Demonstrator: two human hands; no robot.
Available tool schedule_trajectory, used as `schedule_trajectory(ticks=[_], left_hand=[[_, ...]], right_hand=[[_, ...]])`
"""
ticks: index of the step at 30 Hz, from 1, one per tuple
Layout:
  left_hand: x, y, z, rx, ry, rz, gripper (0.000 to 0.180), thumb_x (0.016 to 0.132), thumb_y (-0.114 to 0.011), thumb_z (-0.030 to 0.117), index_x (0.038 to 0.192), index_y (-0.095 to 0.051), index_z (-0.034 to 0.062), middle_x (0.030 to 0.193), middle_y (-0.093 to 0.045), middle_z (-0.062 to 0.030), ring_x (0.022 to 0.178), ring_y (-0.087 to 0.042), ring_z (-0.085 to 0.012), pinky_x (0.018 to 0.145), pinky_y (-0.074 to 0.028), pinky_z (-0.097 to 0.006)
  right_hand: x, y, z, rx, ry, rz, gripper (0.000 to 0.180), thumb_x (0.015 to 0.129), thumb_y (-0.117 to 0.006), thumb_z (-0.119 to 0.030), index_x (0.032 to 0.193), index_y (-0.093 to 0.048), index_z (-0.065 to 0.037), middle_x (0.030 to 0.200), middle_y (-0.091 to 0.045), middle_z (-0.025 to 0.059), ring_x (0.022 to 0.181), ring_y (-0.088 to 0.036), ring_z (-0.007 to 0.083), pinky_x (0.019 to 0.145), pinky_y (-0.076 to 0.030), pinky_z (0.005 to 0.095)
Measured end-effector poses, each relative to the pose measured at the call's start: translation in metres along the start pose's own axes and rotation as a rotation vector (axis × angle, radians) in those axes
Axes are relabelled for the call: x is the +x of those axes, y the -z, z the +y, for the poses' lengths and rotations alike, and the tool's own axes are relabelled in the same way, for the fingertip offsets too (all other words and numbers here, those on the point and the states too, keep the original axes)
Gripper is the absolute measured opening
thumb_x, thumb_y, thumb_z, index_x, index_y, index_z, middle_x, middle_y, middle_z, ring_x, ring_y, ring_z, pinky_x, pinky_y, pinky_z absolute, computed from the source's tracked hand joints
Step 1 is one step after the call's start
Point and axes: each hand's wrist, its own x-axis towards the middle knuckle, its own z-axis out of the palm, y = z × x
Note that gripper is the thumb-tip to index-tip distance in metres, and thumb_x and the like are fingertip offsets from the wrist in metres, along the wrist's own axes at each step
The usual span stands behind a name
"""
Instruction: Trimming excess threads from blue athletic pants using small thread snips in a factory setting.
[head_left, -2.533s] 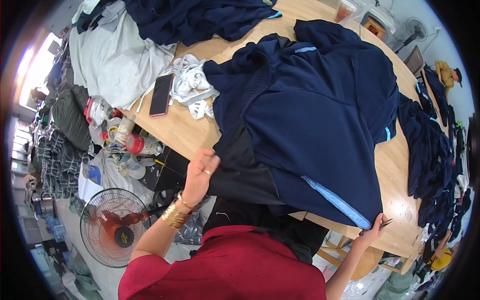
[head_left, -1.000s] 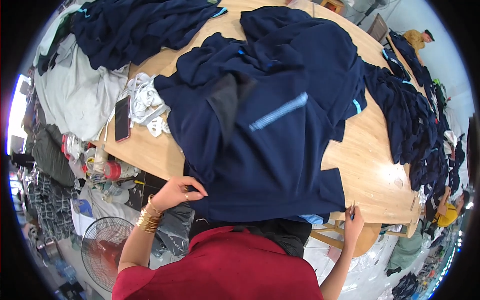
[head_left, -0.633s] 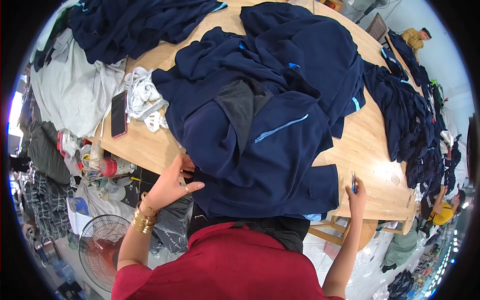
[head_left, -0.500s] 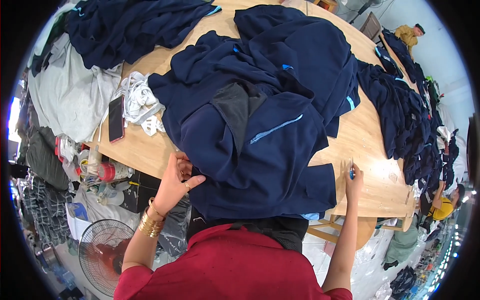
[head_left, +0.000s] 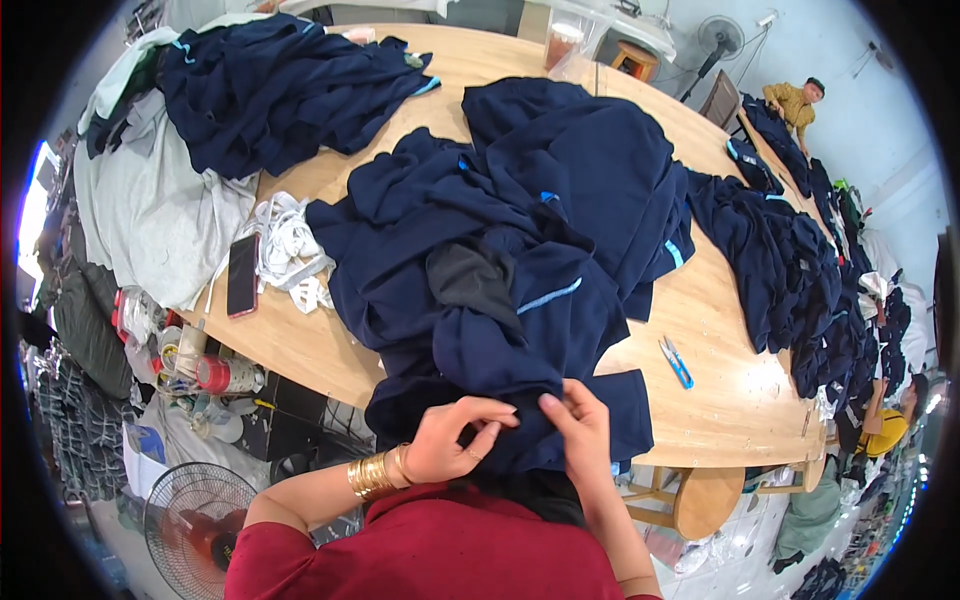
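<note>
A navy garment (head_left: 570,325) with a light-blue strip and a dark grey inner patch lies heaped at the near edge of the table, hanging toward my body. My left hand (head_left: 460,435), gold bangles on its wrist, is closed with thumb and forefinger bent on the near part of the cloth. Close by on the right, my right hand (head_left: 582,425) pinches the same garment. What lies exactly between the fingertips is too small to make out. Blue-handled thread snips (head_left: 677,363) rest on the table to the right, apart from both hands.
More navy garments (head_left: 290,95) lie at the far left, and another pile (head_left: 775,260) at the right. White tape (head_left: 290,245) and a phone (head_left: 242,275) lie left on the wooden table (head_left: 720,415). A floor fan (head_left: 200,520) stands lower left, a stool (head_left: 708,502) lower right.
My right hand has put down the snips and come left to the garment. My left hand has moved right, beside it. The view has shifted, and the cloth's near part is gathered differently.
</note>
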Motion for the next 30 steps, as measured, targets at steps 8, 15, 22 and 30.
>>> schedule_trajectory(ticks=[8, 15, 22, 30], left_hand=[[0.073, -0.001, -0.009, 0.534, -0.314, 0.141, 0.059, 0.058, -0.058, -0.009, 0.114, -0.052, 0.0077, 0.103, -0.058, -0.0084, 0.099, -0.055, -0.0257, 0.087, -0.038, -0.035], [0.104, -0.056, 0.02, -0.35, 0.501, -0.651, 0.038, 0.09, -0.057, 0.028, 0.105, -0.057, -0.0071, 0.097, -0.063, -0.0013, 0.088, -0.056, -0.0104, 0.081, -0.045, -0.023], [0.088, -0.134, 0.094, -0.068, 0.083, -1.03, 0.037, 0.09, -0.057, 0.03, 0.099, -0.054, -0.0067, 0.083, -0.061, -0.0121, 0.076, -0.055, -0.0137, 0.072, -0.045, -0.029], [0.109, -0.106, 0.11, -0.67, 0.782, -0.755, 0.032, 0.081, -0.067, 0.02, 0.105, -0.062, -0.0008, 0.096, -0.064, -0.0045, 0.085, -0.059, -0.0114, 0.079, -0.047, -0.026]], right_hand=[[-0.047, 0.025, -0.066, 0.058, -0.174, -0.239, 0.012, 0.085, -0.06, -0.006, 0.096, -0.061, -0.001, 0.09, -0.063, -0.0008, 0.08, -0.056, 0.0049, 0.074, -0.045, 0.0208], [-0.04, 0.11, -0.06, -0.958, 0.588, 0.665, 0.006, 0.079, -0.059, -0.001, 0.085, -0.059, 0.0, 0.078, -0.059, 0.0095, 0.075, -0.058, 0.0215, 0.069, -0.045, 0.0293], [-0.063, 0.067, 0.021, -0.306, 0.271, 0.569, 0.02, 0.081, -0.045, 0.001, 0.088, -0.064, -0.001, 0.088, -0.062, 0.0126, 0.082, -0.059, 0.0182, 0.073, -0.046, 0.0274], [-0.071, 0.071, 0.004, -1.101, 0.484, 0.621, 0.022, 0.084, -0.043, -0.001, 0.091, -0.063, -0.002, 0.089, -0.062, 0.0118, 0.083, -0.059, 0.0188, 0.074, -0.046, 0.0279]])
